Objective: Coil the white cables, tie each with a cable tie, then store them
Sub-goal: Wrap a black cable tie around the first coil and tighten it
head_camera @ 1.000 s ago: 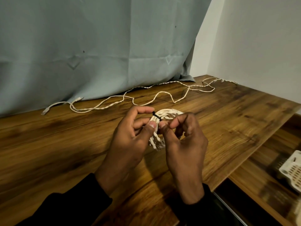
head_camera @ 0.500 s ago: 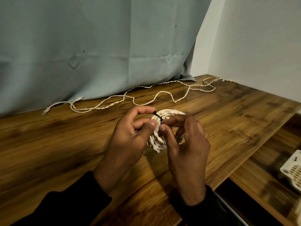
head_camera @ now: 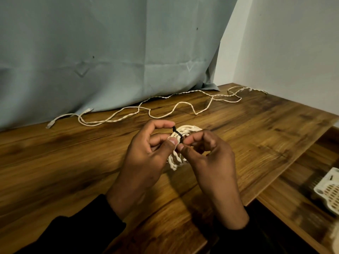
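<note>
While both hands pinch the black cable tie (head_camera: 177, 135) round the coiled white cable (head_camera: 180, 143) just above the counter (head_camera: 73, 162), a slip of the fingers (head_camera: 172, 142) could let the loops spring loose.

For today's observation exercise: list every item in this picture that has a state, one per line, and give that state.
Coiled white cable: wound into a bundle, held between both hands.
Black cable tie: wrapped across the coil; fastening unclear.
Loose white cable: uncoiled, strung along the wooden table.
Left hand: fingers curled, pinching the coil.
Right hand: fingers curled, pinching at the tie.
White perforated basket: on the lower shelf, contents unseen.
</note>
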